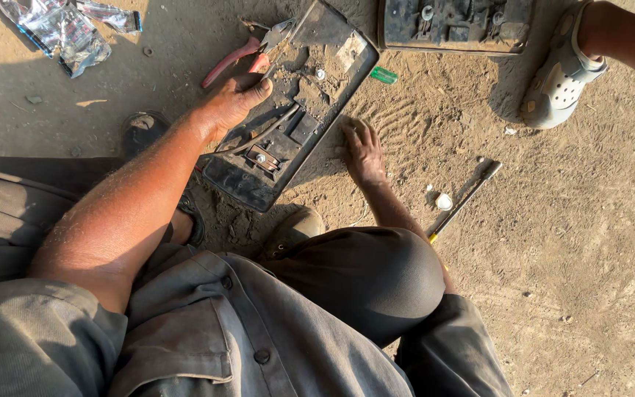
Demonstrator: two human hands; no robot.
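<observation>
A dirty black rectangular panel (288, 117) lies tilted on sandy ground, inner fittings facing up.

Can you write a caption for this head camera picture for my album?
Left hand rests on a dusty black panel; right hand presses the sandy ground beside it.

Flat battery cover (288, 117) on the ground in the middle, left hand (233, 99) on its left edge, right hand (361, 151) on the ground touching its right edge, pliers (248, 55) at its far left corner, screwdriver (464, 200) to the right, second casing (456, 23) far behind, foil wrapper (60, 29) far left, another person's sandalled foot (564, 73) far right.
</observation>
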